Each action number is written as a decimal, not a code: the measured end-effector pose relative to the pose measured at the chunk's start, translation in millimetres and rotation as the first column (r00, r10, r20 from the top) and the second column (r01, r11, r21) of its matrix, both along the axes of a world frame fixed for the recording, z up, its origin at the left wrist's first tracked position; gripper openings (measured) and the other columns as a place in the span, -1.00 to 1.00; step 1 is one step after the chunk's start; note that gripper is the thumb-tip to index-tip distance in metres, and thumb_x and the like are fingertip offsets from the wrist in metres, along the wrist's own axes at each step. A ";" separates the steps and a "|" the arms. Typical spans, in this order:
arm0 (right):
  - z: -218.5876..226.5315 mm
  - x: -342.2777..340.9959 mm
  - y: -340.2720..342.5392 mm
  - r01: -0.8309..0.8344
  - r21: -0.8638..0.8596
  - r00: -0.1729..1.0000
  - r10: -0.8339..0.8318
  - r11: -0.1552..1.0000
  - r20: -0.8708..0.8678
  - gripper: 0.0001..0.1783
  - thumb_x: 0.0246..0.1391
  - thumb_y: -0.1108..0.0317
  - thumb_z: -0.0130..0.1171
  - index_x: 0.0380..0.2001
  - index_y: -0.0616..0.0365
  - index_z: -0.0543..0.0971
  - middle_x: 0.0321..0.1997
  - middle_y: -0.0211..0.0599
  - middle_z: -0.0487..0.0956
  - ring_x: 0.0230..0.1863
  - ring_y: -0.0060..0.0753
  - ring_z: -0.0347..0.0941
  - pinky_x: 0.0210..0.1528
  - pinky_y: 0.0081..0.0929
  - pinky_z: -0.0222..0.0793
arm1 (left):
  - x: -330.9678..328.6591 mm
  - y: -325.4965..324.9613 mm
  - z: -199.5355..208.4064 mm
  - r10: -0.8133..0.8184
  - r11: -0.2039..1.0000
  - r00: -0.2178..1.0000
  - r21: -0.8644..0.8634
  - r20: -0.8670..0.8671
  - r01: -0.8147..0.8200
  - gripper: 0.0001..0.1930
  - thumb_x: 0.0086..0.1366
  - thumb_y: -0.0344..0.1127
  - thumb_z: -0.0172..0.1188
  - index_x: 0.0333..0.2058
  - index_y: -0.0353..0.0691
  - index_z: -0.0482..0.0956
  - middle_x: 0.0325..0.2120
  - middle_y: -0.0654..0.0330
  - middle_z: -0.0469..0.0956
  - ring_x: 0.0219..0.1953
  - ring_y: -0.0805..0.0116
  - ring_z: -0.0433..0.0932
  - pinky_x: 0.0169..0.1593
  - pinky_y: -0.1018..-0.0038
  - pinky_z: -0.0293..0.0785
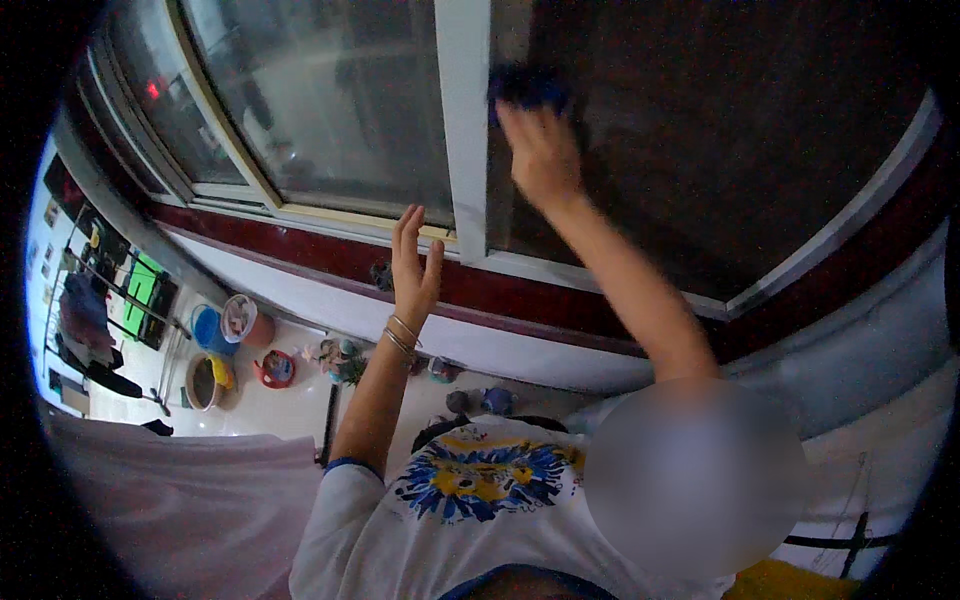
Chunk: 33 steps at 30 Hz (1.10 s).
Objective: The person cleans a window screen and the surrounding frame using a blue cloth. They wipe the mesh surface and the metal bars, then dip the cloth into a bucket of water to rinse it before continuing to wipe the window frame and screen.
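Note:
My right hand (548, 158) reaches up to the dark right-hand window pane (680, 150), its fingers pressed on a dark blue cloth (528, 88). The cloth lies against the pane just beside the white upright window frame (463, 120) and is a little blurred. Lower and to the left, my left hand (413, 262) is raised with its fingers stretched out and holds nothing. It is in front of the sill, by the bottom corner of the lighter left pane (320, 100). Close to its wrist, a small dark lump (381, 275) sits on the dark red sill (490, 295).
Down on the pale floor at left are a blue bucket (209, 328), a pink bucket (258, 330), a pale tub (200, 390) with a yellow cloth (221, 372), and a red basin (290, 372). Pale pink fabric (190, 500) spreads at the lower left. A grey-blue curtain (870, 350) hangs at right.

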State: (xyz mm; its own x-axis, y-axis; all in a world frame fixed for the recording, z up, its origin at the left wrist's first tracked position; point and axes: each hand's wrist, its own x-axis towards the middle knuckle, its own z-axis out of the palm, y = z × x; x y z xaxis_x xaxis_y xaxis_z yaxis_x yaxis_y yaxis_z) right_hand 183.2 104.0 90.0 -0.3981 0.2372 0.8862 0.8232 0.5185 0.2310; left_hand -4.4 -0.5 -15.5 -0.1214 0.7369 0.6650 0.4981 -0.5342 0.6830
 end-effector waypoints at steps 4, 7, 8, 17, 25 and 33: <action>-91.8 13.1 -18.9 -0.021 -0.183 0.993 0.042 0.983 0.109 -0.58 -0.11 0.46 -0.04 -0.08 0.12 0.46 -0.22 -0.28 0.46 -0.17 -0.20 0.36 -0.11 -0.25 0.32 | 15.3 4.9 -12.9 -0.026 0.999 1.000 -0.020 0.003 0.026 -0.56 0.25 -0.28 -0.04 0.09 -0.25 0.22 0.09 -0.05 0.17 0.14 0.05 0.19 0.16 0.29 0.12; -148.8 31.8 -25.8 -0.081 -0.411 0.959 0.184 0.908 0.217 -0.60 -0.09 0.45 -0.05 -0.10 0.13 0.47 -0.18 -0.27 0.46 -0.07 -0.23 0.35 -0.02 -0.28 0.29 | 25.1 2.9 -11.8 -0.043 0.999 0.998 -0.032 -0.035 0.042 -0.57 0.23 -0.32 -0.04 0.08 -0.26 0.23 0.08 -0.07 0.18 0.13 0.02 0.19 0.17 0.29 0.10; -166.1 40.6 -26.1 -0.086 -0.423 0.941 0.213 0.902 0.263 -0.61 -0.09 0.44 -0.05 -0.10 0.13 0.47 -0.16 -0.26 0.46 -0.04 -0.24 0.35 0.02 -0.28 0.27 | 27.8 3.3 -13.5 -0.043 0.999 0.998 -0.034 -0.038 0.042 -0.57 0.23 -0.33 -0.04 0.08 -0.26 0.23 0.08 -0.07 0.18 0.13 0.02 0.19 0.16 0.29 0.11; -90.9 81.8 -47.3 -0.216 -0.412 0.889 0.353 0.885 0.293 -0.64 -0.03 0.41 -0.08 -0.11 0.18 0.48 -0.05 -0.20 0.45 0.02 -0.21 0.33 0.09 -0.26 0.24 | 26.3 2.9 -37.5 -0.008 1.000 0.999 -0.004 -0.049 0.008 -0.57 0.22 -0.36 -0.03 0.07 -0.30 0.23 0.08 -0.05 0.20 0.13 0.02 0.19 0.17 0.29 0.10; 106.3 80.0 -8.8 0.017 0.241 1.000 -0.015 0.970 -0.011 -0.49 -0.10 0.48 -0.09 0.02 -0.04 0.40 0.19 -0.25 0.26 0.20 -0.13 0.15 0.03 -0.19 0.28 | 30.3 8.7 -15.3 0.019 1.000 0.999 0.012 -0.033 -0.018 -0.57 0.24 -0.33 -0.04 0.08 -0.28 0.23 0.09 -0.05 0.20 0.14 0.02 0.18 0.17 0.27 0.09; -94.0 96.5 -21.4 0.034 -0.292 0.934 0.074 0.956 0.349 -0.57 -0.03 0.39 -0.11 -0.02 0.03 0.42 0.20 -0.30 0.25 0.24 -0.28 0.10 0.20 -0.21 0.11 | 31.6 9.9 -24.3 -0.002 1.000 0.998 0.012 -0.056 0.002 -0.58 0.23 -0.34 -0.04 0.07 -0.28 0.24 0.10 -0.05 0.18 0.13 0.02 0.18 0.17 0.27 0.08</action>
